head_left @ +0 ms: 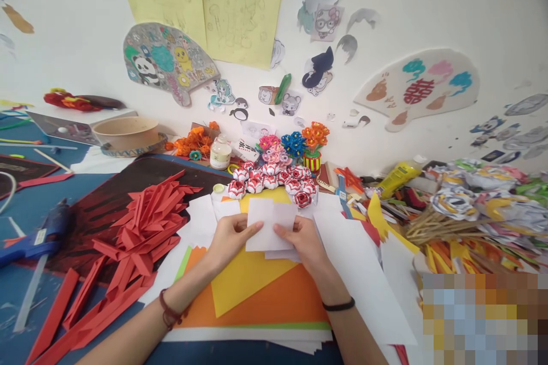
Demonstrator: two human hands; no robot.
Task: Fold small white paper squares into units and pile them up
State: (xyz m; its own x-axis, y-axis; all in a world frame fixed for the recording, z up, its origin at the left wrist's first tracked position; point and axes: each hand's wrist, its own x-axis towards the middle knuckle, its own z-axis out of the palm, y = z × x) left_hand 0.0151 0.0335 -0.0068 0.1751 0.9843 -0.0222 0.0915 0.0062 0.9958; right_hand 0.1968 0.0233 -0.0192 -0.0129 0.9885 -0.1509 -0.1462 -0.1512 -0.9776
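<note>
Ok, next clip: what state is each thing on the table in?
white paper: held up in both hands, partly folded
left hand: gripping the paper's left edge
right hand: gripping the paper's right edge
red paper strips: folded, piled loosely
glue gun: lying on its side
small bottle: upright, capped
yellow glue bottle: lying tilted, capped
red-and-white paper flowers: finished, clustered together

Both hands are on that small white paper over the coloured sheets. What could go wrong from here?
1. The white paper is pinched only at its edges by the left hand and right hand; it could crease crookedly.
2. The red-and-white paper flowers sit just beyond it; a forward nudge might scatter them.
</note>
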